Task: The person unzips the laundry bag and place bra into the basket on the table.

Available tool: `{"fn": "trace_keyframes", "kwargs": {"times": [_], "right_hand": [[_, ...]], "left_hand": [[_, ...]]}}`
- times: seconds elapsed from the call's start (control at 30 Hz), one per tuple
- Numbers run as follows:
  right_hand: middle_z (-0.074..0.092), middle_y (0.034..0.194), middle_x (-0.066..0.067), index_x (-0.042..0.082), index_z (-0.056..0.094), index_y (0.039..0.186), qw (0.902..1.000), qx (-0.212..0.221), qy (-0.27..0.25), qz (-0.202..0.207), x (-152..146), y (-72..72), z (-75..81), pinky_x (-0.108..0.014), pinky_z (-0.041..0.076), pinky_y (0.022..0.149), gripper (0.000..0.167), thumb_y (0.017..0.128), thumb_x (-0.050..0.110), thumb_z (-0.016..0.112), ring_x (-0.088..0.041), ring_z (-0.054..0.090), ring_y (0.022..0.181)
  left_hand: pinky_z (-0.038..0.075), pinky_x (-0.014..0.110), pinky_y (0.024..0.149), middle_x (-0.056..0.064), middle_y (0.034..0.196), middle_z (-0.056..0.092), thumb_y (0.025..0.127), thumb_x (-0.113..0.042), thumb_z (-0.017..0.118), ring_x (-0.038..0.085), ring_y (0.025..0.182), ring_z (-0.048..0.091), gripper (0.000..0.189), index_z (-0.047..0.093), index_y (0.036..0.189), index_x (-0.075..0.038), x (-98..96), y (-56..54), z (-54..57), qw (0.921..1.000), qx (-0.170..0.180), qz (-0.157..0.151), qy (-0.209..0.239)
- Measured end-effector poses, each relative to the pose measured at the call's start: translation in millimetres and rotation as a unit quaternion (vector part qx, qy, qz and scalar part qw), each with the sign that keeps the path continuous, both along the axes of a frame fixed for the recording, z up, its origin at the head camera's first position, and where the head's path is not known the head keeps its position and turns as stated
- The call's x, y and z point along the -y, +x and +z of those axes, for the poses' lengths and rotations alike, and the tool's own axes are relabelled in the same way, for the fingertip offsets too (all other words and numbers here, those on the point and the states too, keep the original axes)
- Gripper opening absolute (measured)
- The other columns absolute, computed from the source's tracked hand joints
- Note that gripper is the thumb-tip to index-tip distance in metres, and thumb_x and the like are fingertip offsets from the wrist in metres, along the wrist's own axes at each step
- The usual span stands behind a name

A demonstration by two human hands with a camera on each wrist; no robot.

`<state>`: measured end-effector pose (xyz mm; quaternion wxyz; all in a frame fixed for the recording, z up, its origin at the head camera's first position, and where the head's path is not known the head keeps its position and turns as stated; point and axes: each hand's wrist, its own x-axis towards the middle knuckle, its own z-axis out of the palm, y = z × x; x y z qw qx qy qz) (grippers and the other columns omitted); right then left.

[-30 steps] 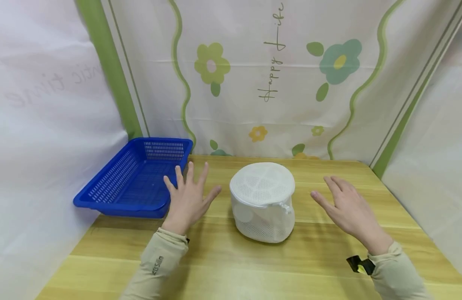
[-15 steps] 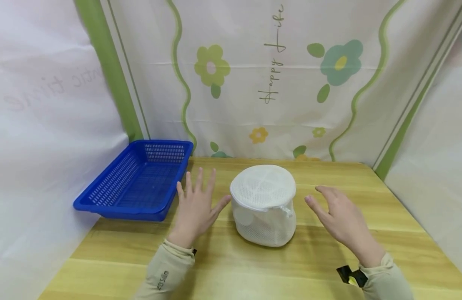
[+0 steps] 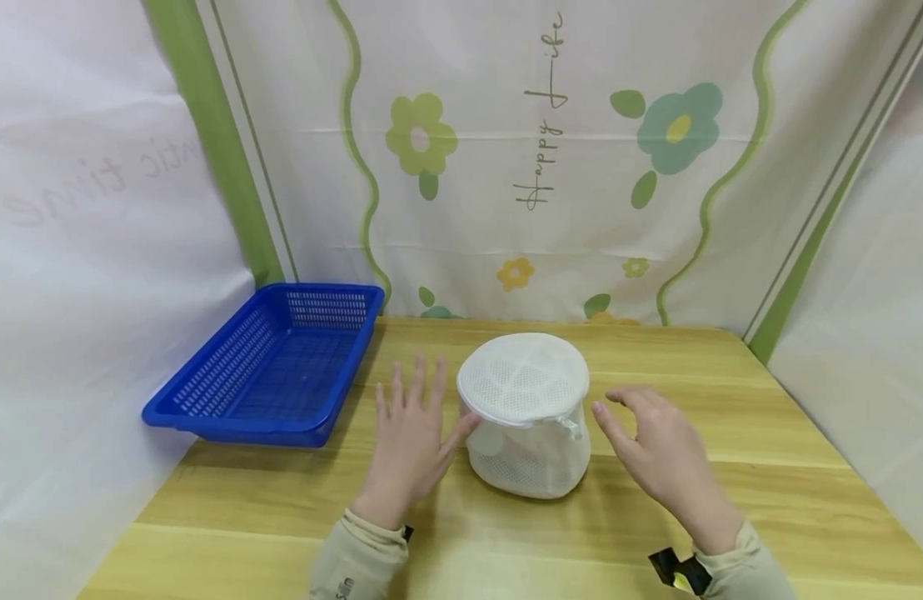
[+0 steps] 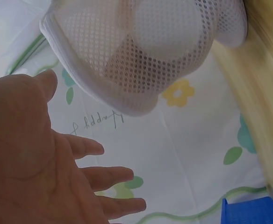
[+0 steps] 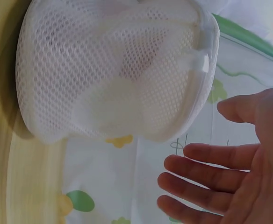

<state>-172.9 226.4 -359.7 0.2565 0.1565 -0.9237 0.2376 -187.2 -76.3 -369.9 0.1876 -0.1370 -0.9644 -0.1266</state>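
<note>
A white mesh laundry bag (image 3: 525,379), round and upright with a zip around its top, stands on the wooden table between both hands. Its zip pull (image 3: 569,427) faces the front right. My left hand (image 3: 409,442) is spread at the bag's left side, the thumb overlapping the bag's edge in the head view. To the right, my right hand (image 3: 660,442) has its thumb and forefinger just off the bag's side. Both wrist views show empty palms facing the mesh bag (image 4: 141,42), and its side looks slightly caved in the right wrist view.
A blue plastic basket (image 3: 169,417) with slotted walls sits at the table's left side. Behind the wooden table (image 3: 656,350) hangs a white curtain (image 3: 461,167) printed with flowers, and more white cloth closes off the left and right sides.
Both hands have moved inward toward the mesh laundry bag and a little nearer the front, the left going right and the right going left. The bag and basket stay in place.
</note>
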Motion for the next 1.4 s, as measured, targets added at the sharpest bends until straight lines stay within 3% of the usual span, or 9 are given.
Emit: {"fn": "trace_keyframes", "kwargs": {"times": [0.1,0.23,0.4,0.53,0.73,0.83,1.13,1.4], "right_hand": [[0.069,0.099,-0.014,-0.002,0.071,0.099,0.9972,-0.066,-0.021,0.028,7.6,-1.4,-8.0,-0.05,0.056,0.075,0.021,0.093,0.018,0.067,-0.032,0.065,0.094],[0.068,0.087,-0.003,0.005,0.071,0.088,0.9878,-0.124,-0.043,0.084,18.8,-3.2,-19.5,-0.037,0.057,0.062,0.003,0.087,0.006,0.069,-0.018,0.064,0.079],[0.067,0.085,0.002,0.01,0.072,0.086,0.9818,-0.142,-0.059,0.111,31.1,-2.1,-30.2,-0.033,0.056,0.06,0.004,0.083,0.007,0.073,-0.015,0.063,0.076],[0.066,0.085,0.004,0.011,0.071,0.086,0.9805,-0.138,-0.074,0.119,38.8,-2.1,-35.6,-0.03,0.056,0.058,0.007,0.082,0.01,0.076,-0.013,0.063,0.077],[0.067,0.081,0.002,0.01,0.07,0.083,0.9693,-0.188,-0.087,0.133,47.3,-5.7,-39.2,-0.023,0.053,0.057,0.017,0.083,0.024,0.078,-0.015,0.062,0.07],[0.067,0.078,0.001,0.009,0.07,0.08,0.9689,-0.196,-0.09,0.121,49.1,-6.2,-39.9,-0.023,0.053,0.055,0.023,0.086,0.03,0.076,-0.016,0.062,0.066],[0.066,0.075,-0.003,0.006,0.069,0.078,0.9745,-0.198,-0.077,0.071,57.2,-8.9,-37.7,-0.027,0.053,0.051,0.003,0.075,0.005,0.069,-0.02,0.061,0.063],[0.066,0.079,-0.002,0.006,0.069,0.081,0.9721,-0.207,-0.059,0.094,66.3,-9.5,-31.8,-0.022,0.051,0.051,0.006,0.084,0.006,0.063,-0.013,0.06,0.064]], "left_hand": [[0.013,0.064,0.113,0.022,0.159,0.016,0.098,-0.065,0.033,0.046,0.143,0.006,0.083,0.02,0.157,-0.009,-4.5,1.5,-3.6,0.9995,-0.01,-0.028,0.01],[0.018,0.063,0.113,0.025,0.157,0.02,0.1,-0.057,0.038,0.046,0.144,0.008,0.077,0.027,0.155,-0.004,-12.5,3.1,-8.4,0.9953,-0.029,-0.09,0.022],[0.022,0.065,0.111,0.023,0.156,0.025,0.103,-0.051,0.039,0.044,0.144,0.011,0.069,0.031,0.153,-0.005,-23.4,2.8,-14.3,0.9873,-0.044,-0.152,0.014],[0.021,0.063,0.112,0.02,0.152,0.034,0.103,-0.047,0.043,0.04,0.142,0.023,0.063,0.039,0.149,-0.004,-27.2,1.3,-18.5,0.9796,-0.072,-0.188,0.005],[0.023,0.06,0.113,0.017,0.148,0.043,0.102,-0.037,0.052,0.036,0.138,0.035,0.054,0.047,0.144,-0.003,-26.8,-1.4,-23.0,0.9681,-0.126,-0.217,0.007],[0.026,0.06,0.111,0.017,0.144,0.047,0.1,-0.032,0.057,0.035,0.135,0.039,0.048,0.052,0.14,-0.005,-26.6,-2.5,-24.2,0.9609,-0.151,-0.231,0.02],[0.039,0.052,0.107,0.013,0.13,0.06,0.101,-0.024,0.056,0.031,0.122,0.054,0.032,0.064,0.125,-0.005,-30.3,-12.0,-23.2,0.9329,-0.265,-0.244,0.011],[0.044,0.048,0.104,0.011,0.128,0.061,0.104,-0.022,0.047,0.03,0.118,0.057,0.033,0.062,0.129,-0.005,-35.9,-11.9,-22.8,0.9216,-0.3,-0.247,0.007]]}}
